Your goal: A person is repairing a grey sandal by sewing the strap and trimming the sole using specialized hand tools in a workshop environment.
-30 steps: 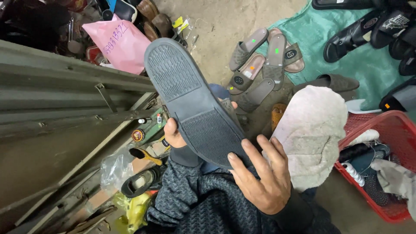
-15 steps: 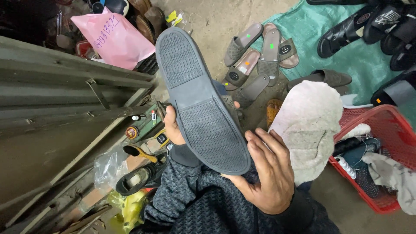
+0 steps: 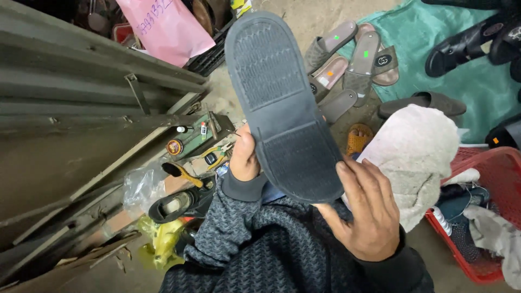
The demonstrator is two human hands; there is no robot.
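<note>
Your right hand (image 3: 366,209) cups the heel end of a dark slipper (image 3: 282,103), fingers (image 3: 358,182) spread and curled up over its edge, while your left hand (image 3: 244,157) pinches the other side of that end, thumb on the rim. You hold the slipper sole-up over your lap, toe pointing away, ribbed tread facing you. Both grips sit at the heel, so the long toe end hangs unsupported; I judge a loosened finger could let it tip forward and drop among the small tools (image 3: 209,154) on the ledge by your left knee. Beside your right wrist a pale cloth (image 3: 418,157) is draped, next to a red basket (image 3: 499,173) of rags. Farther out, grey-brown sandals (image 3: 347,65) lie on the ground beside a teal sheet (image 3: 461,65), and a pink bag (image 3: 163,27) lies at the top left.
</note>
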